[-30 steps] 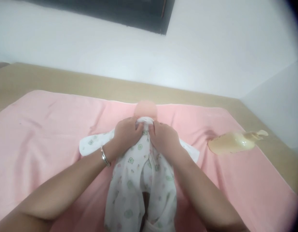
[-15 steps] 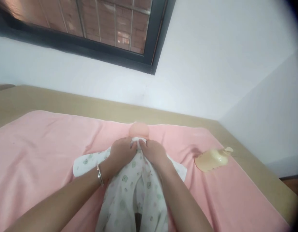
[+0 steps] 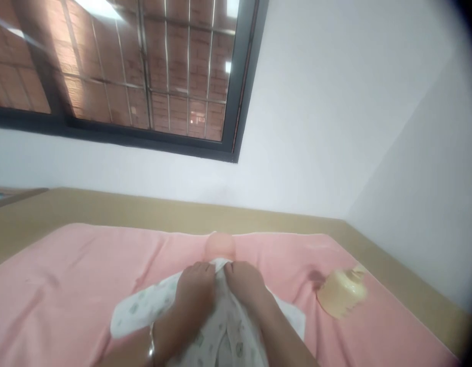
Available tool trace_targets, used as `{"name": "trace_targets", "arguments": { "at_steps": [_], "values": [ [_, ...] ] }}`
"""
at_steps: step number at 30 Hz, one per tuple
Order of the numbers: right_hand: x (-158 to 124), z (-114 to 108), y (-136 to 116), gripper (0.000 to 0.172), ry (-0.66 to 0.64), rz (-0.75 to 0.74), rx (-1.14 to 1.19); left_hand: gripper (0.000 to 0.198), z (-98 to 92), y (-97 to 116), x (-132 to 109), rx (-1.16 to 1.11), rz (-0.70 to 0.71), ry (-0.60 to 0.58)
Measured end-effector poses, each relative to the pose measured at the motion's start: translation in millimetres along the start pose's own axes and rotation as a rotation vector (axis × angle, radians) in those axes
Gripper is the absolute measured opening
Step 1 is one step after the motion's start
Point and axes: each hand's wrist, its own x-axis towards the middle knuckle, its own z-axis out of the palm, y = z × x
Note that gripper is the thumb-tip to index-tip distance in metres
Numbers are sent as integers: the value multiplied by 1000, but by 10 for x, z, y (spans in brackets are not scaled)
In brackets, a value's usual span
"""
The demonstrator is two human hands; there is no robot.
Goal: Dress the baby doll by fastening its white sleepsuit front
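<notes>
A baby doll [image 3: 219, 246] lies on a pink towel [image 3: 68, 285], its bare head pointing away from me. It wears a white printed romper [image 3: 144, 306]. My left hand [image 3: 195, 290], with a silver bracelet at the wrist, pinches the left side of the romper's collar just below the doll's head. My right hand [image 3: 245, 285] pinches the right side of the collar, fingers curled into the fabric. Both hands sit close together at the doll's chest.
A pale yellow baby bottle [image 3: 341, 291] lies on its side on the towel to the right. The towel covers a tan surface [image 3: 106, 211] that runs to white walls. A dark-framed window [image 3: 144, 76] with bars is above.
The view has tilted upward, so the window fills the top and the doll and hands sit lower. Both hands stay pinched on the romper collar.
</notes>
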Motion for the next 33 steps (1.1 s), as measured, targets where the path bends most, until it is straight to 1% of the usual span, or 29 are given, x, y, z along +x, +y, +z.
{"name": "trace_targets", "arguments": {
  "at_steps": [2,5,6,8,11,13,15,17,19,21,24,26,29,31,33],
  "values": [
    [-17,-8,-16,51,-11,6,34,37,-26,-54,33,-74,-72,-29],
    [-79,-19,-70,43,41,-19,6,49,-48,-133,92,-181,-127,-100],
    [-85,-18,-77,42,54,-14,13,50,-44,-138,101,-185,-130,-119],
    [-54,-12,-58,45,48,7,72,49,-23,-111,99,-135,-105,-117],
    [33,-15,32,57,-10,38,199,43,-7,-41,76,-41,-46,-90],
    [48,-28,70,59,-34,37,259,44,-39,-34,74,-57,-60,-79],
    [16,-41,55,55,-29,30,232,48,-93,-66,87,-145,-109,-117],
    [-28,-45,6,50,8,13,130,51,-135,-102,107,-214,-144,-177],
    [-42,-38,-33,51,50,3,73,50,-138,-103,125,-202,-140,-206],
    [-17,-27,-39,58,50,18,106,43,-106,-66,140,-147,-102,-201],
    [25,-24,-39,65,0,73,136,33,-50,-17,160,-85,-42,-187],
    [18,-31,-77,60,-9,83,42,33,-31,-35,170,-76,-40,-188],
    [-14,-31,-154,48,21,75,-82,38,-17,-113,170,-76,-62,-191],
    [-3,-8,-159,48,35,85,-72,40,-2,-143,165,-81,-72,-191],
    [45,34,-115,54,40,85,-12,39,18,-132,166,-92,-44,-177]
  ]
}}
